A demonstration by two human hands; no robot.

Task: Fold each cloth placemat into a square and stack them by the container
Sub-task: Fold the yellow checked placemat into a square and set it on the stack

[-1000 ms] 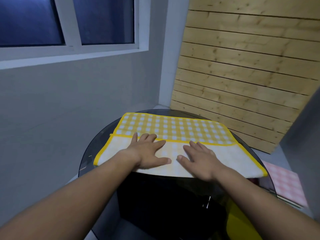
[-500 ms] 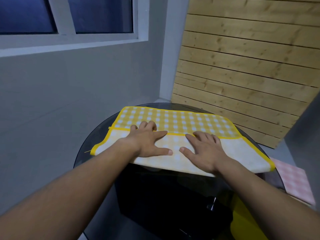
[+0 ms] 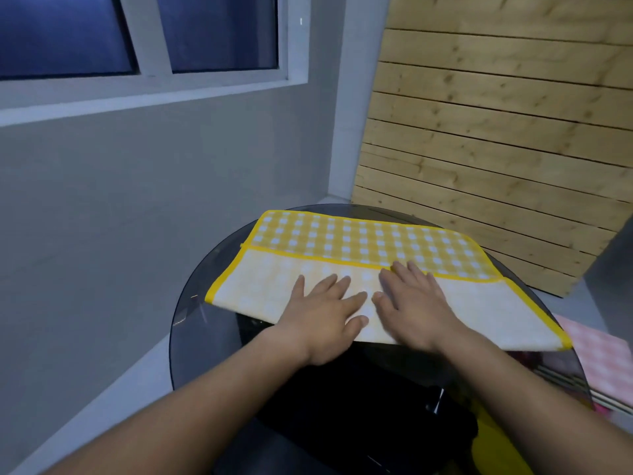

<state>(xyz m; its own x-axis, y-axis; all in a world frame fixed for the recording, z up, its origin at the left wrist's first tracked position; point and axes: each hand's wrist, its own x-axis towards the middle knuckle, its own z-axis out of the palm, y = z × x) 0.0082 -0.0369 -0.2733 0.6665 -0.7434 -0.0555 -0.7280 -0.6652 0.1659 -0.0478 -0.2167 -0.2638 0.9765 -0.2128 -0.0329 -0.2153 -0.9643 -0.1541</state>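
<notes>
Glass table (image 3: 191, 323): yellow placemat (image 3: 359, 241) under left hand (image 3: 322, 317) & right hand (image 3: 414, 310), fingers flat, spread, gripping nothing.

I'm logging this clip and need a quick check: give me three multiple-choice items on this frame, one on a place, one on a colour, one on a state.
1. Where does the pink cloth lie?
A. at the right edge of the view, beside the table
B. on the window sill
C. under the left hand

2. What colour is the placemat border?
A. blue
B. yellow
C. black

3. How do the hands rest on the placemat?
A. clenched in fists
B. pinching its corners
C. flat, palms down

Answers: 1 A, it shows beyond the glass table rim at the right. 2 B, a yellow band edges the checks. 3 C, the left hand and right hand lie spread side by side.
</notes>
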